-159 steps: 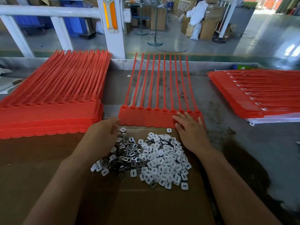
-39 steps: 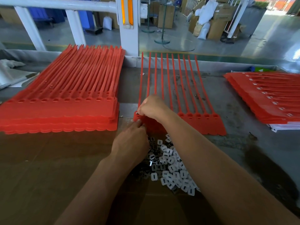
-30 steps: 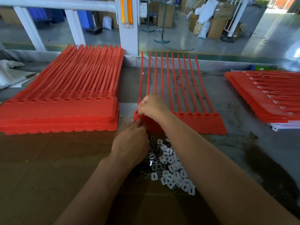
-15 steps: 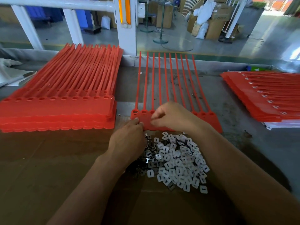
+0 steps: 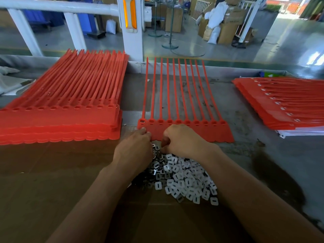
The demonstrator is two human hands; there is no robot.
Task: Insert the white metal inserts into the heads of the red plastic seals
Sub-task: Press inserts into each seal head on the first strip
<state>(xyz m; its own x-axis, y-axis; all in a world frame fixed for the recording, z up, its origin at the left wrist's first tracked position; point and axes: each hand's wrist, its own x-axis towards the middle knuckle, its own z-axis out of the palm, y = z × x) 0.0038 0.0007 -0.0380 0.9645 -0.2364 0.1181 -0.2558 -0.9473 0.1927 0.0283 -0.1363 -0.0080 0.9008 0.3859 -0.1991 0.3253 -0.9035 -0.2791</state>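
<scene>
A strip of joined red seals [image 5: 192, 132] lies in the middle, tails pointing away from me. Its leftmost head carries a white insert [image 5: 142, 121]; the other heads show open slots. A pile of white metal inserts [image 5: 187, 183] sits on the cardboard just in front of the strip. My left hand [image 5: 135, 151] lies back-up at the pile's left side, fingertips touching the strip's near left corner; its palm side is hidden. My right hand [image 5: 182, 139] hovers over the strip's near edge, fingers curled and thumb pinching down at the pile's far edge.
A thick stack of red seal strips [image 5: 61, 109] fills the left. Another stack with inserts fitted [image 5: 284, 104] lies on white sheets at the right. Brown cardboard [image 5: 52, 190] covers the near table. A white railing post [image 5: 133, 28] stands behind the far edge.
My right hand has come back from the strip's left heads to the far edge of the pile. The leftmost head now shows a white insert. My left hand has stayed at the strip's corner.
</scene>
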